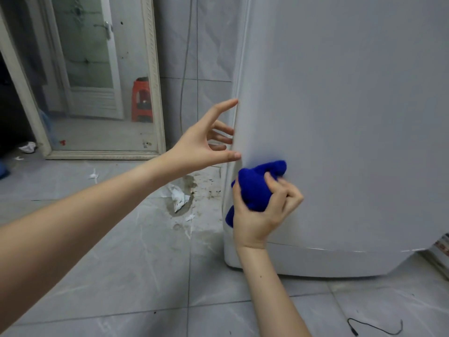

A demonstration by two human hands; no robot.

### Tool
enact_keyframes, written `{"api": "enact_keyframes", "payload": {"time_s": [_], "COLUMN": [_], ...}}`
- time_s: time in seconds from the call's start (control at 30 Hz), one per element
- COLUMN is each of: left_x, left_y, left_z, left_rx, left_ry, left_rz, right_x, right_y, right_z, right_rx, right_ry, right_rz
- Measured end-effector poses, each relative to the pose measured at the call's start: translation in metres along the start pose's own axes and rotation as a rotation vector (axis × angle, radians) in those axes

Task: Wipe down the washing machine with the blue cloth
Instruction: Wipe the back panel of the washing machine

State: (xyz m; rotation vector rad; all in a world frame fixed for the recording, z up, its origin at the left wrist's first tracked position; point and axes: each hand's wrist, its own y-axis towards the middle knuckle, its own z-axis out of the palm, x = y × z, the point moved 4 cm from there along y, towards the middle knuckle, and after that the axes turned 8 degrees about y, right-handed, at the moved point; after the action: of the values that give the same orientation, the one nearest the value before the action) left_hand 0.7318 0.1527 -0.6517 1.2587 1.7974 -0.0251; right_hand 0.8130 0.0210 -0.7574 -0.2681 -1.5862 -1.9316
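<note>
The washing machine (pixel 345 117) fills the right side of the view as a tall pale grey panel with a white base. My right hand (pixel 262 215) grips the bunched blue cloth (pixel 257 188) and holds it against the lower left part of the panel. My left hand (pixel 204 142) is spread with straight fingers, its fingertips touching the machine's left front corner just above the cloth.
A framed mirror (pixel 102 76) leans on the tiled wall at the left, reflecting a red stool. Scraps of white paper (pixel 178 197) and dirt lie on the grey tile floor beside the machine. A black cable (pixel 374 327) lies at the bottom right.
</note>
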Motion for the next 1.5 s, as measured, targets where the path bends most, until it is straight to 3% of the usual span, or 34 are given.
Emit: {"api": "enact_keyframes", "payload": {"time_s": [0.13,0.23,0.53,0.87,1.03,1.17,1.33,1.5], "left_x": [0.002,0.0,-0.004,-0.012,-0.018,-0.039,-0.063,-0.085], "left_y": [-0.002,-0.006,-0.009,-0.006,0.001,0.02,0.031,0.038], "left_z": [0.004,0.006,0.007,0.017,0.024,0.008,0.005,-0.008], "left_rx": [-0.021,-0.046,-0.046,-0.168,-0.222,-0.308,-0.47,-0.608], "left_ry": [-0.033,-0.032,0.06,0.217,0.264,0.534,0.7,0.903], "left_rz": [-0.015,0.0,0.121,0.26,0.29,0.402,0.419,0.588], "right_x": [-0.035,-0.044,0.007,-0.022,0.005,0.019,-0.018,-0.024], "right_y": [-0.095,-0.122,-0.017,-0.058,0.06,0.125,0.053,0.026], "right_z": [-0.017,-0.027,0.014,-0.033,-0.038,-0.03,-0.054,-0.077], "right_rx": [0.225,0.271,0.041,0.133,-0.126,-0.149,-0.15,-0.194], "right_ry": [-0.103,-0.117,0.029,0.004,0.071,0.1,0.066,-0.011], "right_rz": [0.121,0.199,0.055,0.224,0.1,-0.027,0.092,0.198]}}
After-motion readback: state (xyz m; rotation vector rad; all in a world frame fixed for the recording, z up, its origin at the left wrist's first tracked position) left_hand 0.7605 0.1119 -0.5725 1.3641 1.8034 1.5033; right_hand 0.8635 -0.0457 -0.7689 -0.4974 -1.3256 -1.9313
